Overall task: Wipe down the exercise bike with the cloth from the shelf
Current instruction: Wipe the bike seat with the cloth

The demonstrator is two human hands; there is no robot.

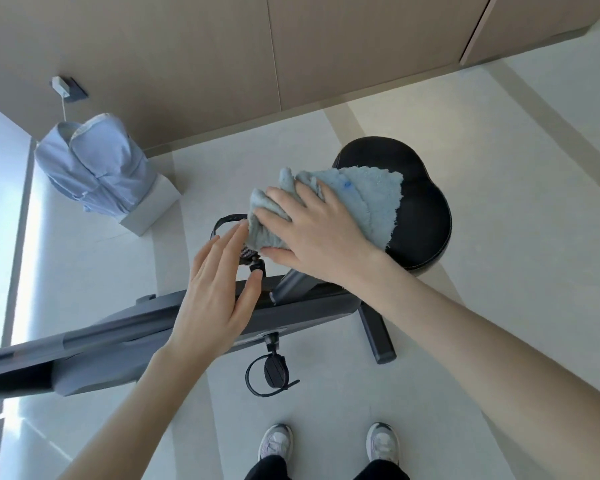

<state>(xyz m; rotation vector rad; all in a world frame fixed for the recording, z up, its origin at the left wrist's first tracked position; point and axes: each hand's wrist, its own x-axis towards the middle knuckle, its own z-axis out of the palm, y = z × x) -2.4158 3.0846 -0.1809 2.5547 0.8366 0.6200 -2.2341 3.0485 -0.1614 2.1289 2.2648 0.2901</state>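
Right hand (321,237) grips the bunched blue cloth (371,199), fingers over the top and thumb under. The loose end spreads to the right of the hand, over the black saddle (423,216) of the exercise bike (118,341). Left hand (215,299) flat, holding nothing, fingertips just beside the cloth's left edge.

Fluffy pale-blue terry cloth (368,199) with frayed edges. Matt black stitched saddle (420,209); smooth grey bike frame (118,344). Glossy pale floor tiles (499,306).
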